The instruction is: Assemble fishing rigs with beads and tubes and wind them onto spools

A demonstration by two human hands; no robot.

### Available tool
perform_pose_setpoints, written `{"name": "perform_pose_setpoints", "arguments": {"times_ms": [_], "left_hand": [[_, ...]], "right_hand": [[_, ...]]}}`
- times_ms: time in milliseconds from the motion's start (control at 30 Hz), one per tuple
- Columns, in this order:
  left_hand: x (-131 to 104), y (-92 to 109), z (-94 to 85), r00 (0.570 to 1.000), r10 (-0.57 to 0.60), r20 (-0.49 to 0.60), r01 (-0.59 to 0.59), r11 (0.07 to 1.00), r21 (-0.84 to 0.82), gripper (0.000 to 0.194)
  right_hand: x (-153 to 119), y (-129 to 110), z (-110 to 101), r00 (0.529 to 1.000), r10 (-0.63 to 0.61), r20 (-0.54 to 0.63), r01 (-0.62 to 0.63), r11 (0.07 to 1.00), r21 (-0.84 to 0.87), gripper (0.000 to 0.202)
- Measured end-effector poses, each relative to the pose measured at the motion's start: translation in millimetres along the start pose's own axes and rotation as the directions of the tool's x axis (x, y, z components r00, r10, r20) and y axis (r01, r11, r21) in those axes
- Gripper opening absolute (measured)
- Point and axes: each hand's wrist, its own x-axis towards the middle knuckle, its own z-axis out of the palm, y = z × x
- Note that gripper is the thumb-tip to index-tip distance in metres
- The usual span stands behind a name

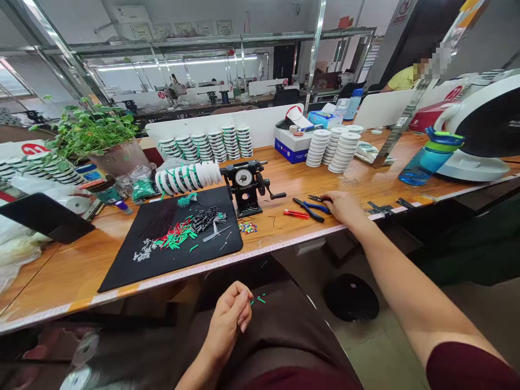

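My right hand point(345, 208) reaches over the front of the table, its fingers closed around the handle end of small dark pliers point(316, 198) lying on the wood. Just left of it rest blue-handled pliers point(311, 209) and a red tube-like item point(296, 214). Above my lap, my left hand point(232, 313) is curled with thumb against fingers; whatever is inside is hidden. Small green pieces point(260, 299) lie on the dark cloth beside it. On the black mat point(125, 268) are piles of red and green pieces point(176, 234), black pieces point(207, 218) and clear bits point(144, 251).
A hand-cranked winder point(245, 184) with white spools point(190, 177) stands behind the mat. Coloured beads point(247, 227) lie before it. Stacked spools point(345, 151), a blue bottle point(426, 157), a fan point(479, 124) and a potted plant point(117, 149) surround the workspace. A person in yellow point(401, 79) sits beyond.
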Motion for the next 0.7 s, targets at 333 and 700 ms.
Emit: {"name": "perform_pose_setpoints", "arguments": {"times_ms": [333,700], "left_hand": [[-1.9,-8.9,-1.6,0.998,0.055,-0.028,-0.054,0.998,0.019,0.042],[-9.0,-9.3,5.0,0.999,0.038,0.006,-0.039,0.961,0.274,0.047]], "right_hand": [[-68.4,-48.7,-14.2,0.999,0.049,0.022,-0.054,0.917,0.395,0.049],[-181.5,-137.9,-8.8,0.551,-0.43,0.715,-0.481,0.537,0.693,0.043]]}}
